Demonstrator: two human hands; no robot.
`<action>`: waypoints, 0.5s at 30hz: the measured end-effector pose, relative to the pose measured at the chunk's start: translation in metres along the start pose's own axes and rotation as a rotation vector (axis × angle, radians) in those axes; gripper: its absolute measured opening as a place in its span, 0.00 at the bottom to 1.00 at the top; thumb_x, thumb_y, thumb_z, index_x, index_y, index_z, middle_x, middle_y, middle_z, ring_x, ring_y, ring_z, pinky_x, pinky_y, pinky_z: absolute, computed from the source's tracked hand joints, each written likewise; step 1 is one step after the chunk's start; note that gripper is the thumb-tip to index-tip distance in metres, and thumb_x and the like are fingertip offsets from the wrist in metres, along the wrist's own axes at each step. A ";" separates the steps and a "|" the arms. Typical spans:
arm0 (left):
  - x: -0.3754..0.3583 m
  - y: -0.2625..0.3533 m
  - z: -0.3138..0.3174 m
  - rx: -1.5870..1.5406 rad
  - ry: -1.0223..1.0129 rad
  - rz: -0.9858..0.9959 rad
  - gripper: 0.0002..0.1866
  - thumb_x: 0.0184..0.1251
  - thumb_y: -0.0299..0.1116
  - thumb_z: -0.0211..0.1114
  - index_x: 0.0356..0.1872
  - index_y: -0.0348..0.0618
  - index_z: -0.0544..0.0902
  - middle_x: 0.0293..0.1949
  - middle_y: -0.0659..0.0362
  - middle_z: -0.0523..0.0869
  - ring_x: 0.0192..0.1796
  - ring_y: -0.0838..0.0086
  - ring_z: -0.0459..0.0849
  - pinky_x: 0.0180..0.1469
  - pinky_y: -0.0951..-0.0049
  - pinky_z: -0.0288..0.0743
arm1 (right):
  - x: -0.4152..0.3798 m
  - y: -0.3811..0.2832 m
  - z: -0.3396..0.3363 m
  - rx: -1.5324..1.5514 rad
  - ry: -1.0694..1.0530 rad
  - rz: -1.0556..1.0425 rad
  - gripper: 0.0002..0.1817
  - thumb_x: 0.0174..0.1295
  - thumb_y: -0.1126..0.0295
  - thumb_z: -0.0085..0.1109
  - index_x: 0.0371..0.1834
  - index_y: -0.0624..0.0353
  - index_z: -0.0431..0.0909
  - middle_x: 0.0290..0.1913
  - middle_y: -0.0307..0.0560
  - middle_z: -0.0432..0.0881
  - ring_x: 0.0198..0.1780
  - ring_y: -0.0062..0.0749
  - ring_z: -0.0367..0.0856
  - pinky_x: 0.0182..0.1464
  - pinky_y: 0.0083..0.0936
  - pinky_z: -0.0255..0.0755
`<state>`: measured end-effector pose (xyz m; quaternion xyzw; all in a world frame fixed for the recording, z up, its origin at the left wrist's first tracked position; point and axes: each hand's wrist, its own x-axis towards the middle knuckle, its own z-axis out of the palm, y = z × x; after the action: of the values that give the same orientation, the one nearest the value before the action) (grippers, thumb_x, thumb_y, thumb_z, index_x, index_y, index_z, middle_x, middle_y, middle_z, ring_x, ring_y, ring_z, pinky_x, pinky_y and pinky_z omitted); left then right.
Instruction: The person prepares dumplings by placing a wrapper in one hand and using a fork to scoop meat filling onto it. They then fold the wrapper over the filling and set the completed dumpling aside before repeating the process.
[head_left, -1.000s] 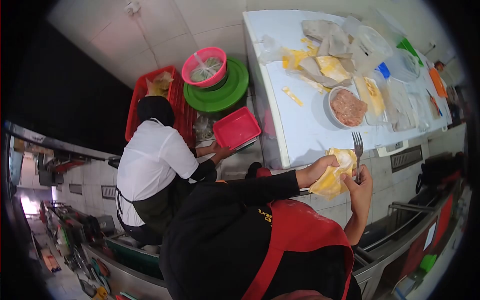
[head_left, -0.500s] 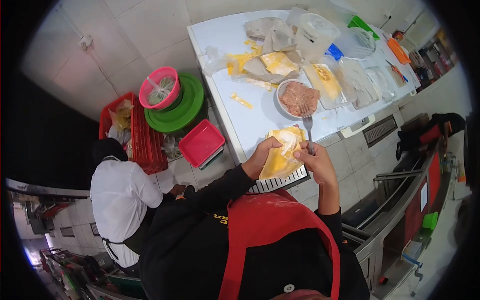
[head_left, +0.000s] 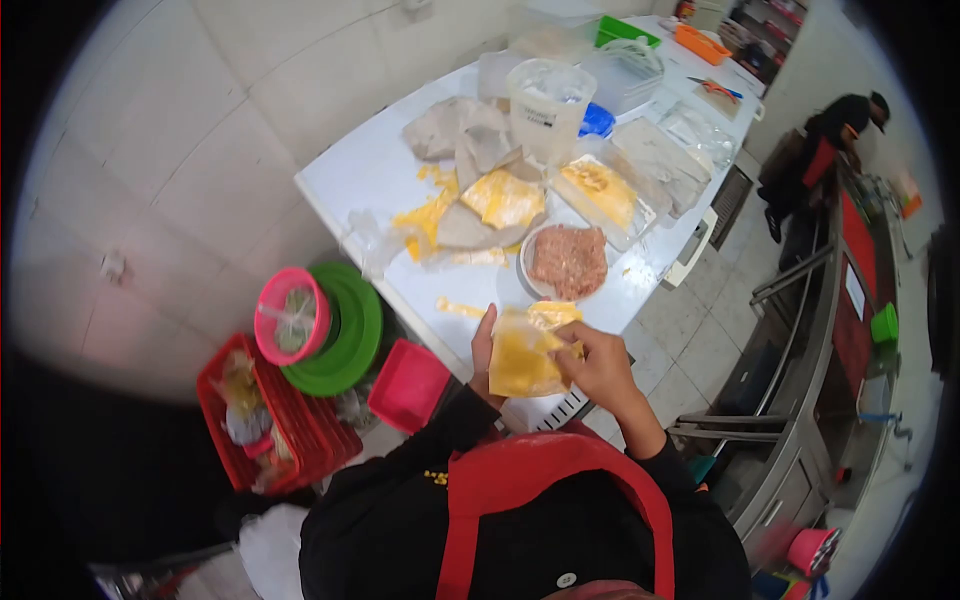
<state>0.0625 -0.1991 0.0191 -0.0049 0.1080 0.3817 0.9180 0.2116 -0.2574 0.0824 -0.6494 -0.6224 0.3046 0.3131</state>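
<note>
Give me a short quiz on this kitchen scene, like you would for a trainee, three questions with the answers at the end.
1. True or false: the bowl of minced meat stands on the white table.
2. The wearer's apron is: A) green, B) white, C) red.
3. Fill in: the right hand pinches a thin yellow ____.

Key: 1 true; 2 C; 3 sheet.
</note>
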 end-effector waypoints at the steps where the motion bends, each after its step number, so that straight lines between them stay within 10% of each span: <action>1: 0.014 0.018 -0.026 0.148 -0.006 0.057 0.32 0.63 0.48 0.49 0.60 0.30 0.68 0.54 0.44 0.77 0.54 0.58 0.78 0.61 0.60 0.68 | 0.010 -0.007 0.003 -0.003 0.023 -0.119 0.14 0.46 0.74 0.65 0.39 0.56 0.79 0.35 0.49 0.82 0.36 0.43 0.82 0.36 0.28 0.74; 4: 0.039 0.069 -0.090 0.520 -0.145 0.126 0.33 0.58 0.43 0.50 0.62 0.29 0.64 0.58 0.41 0.73 0.57 0.54 0.76 0.63 0.54 0.66 | 0.033 -0.023 0.005 -0.093 -0.030 -0.345 0.16 0.43 0.77 0.66 0.39 0.54 0.79 0.36 0.46 0.83 0.38 0.42 0.82 0.38 0.30 0.75; 7: 0.054 0.101 -0.054 -0.005 -0.139 -0.116 0.35 0.52 0.37 0.50 0.63 0.29 0.63 0.59 0.40 0.72 0.58 0.51 0.75 0.64 0.54 0.65 | 0.059 -0.038 -0.011 -0.089 -0.175 -0.336 0.17 0.41 0.84 0.62 0.38 0.58 0.81 0.35 0.46 0.83 0.36 0.36 0.83 0.39 0.25 0.75; 15: 0.072 0.165 -0.063 0.054 -0.170 -0.040 0.37 0.47 0.35 0.50 0.64 0.28 0.61 0.60 0.39 0.70 0.61 0.50 0.72 0.65 0.54 0.63 | 0.134 -0.030 -0.100 -0.551 -0.105 -0.092 0.13 0.44 0.77 0.63 0.36 0.57 0.83 0.31 0.46 0.84 0.34 0.35 0.83 0.37 0.24 0.74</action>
<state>-0.0166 -0.0375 -0.0448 0.0503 0.0400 0.3593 0.9310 0.2770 -0.1251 0.1672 -0.6644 -0.7259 0.1428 0.1056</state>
